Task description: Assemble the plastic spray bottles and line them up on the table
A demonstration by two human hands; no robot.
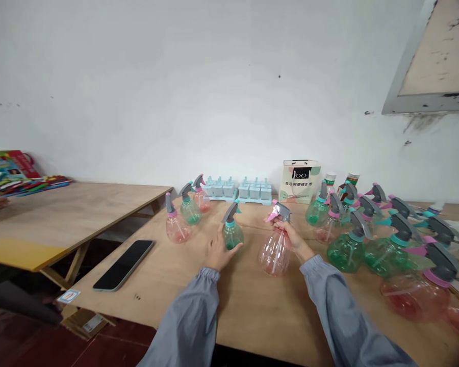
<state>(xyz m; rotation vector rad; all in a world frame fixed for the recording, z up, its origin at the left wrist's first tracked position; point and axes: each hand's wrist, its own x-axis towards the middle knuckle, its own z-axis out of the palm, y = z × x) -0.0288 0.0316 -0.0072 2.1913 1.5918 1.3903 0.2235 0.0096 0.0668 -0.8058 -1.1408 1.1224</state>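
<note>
My left hand [220,250] is wrapped around the lower left side of a green spray bottle [233,233], with the thumb reaching across its front near the base. This bottle stands upright on the table and has a grey trigger head with a teal nozzle and collar. To the right, my right hand [288,232] grips a clear pink spray bottle [274,255] at its neck, just under the grey and pink trigger head. Its nozzle points left. Whether the pink bottle touches the table, I cannot tell.
At the left back stand a pink spray bottle [178,228], a green one [190,211] and another pink one [201,198]. Several more crowd the right side. Light blue ice-pop molds [254,192] and a paper bag [299,182] line the wall. A phone [124,265] lies at left.
</note>
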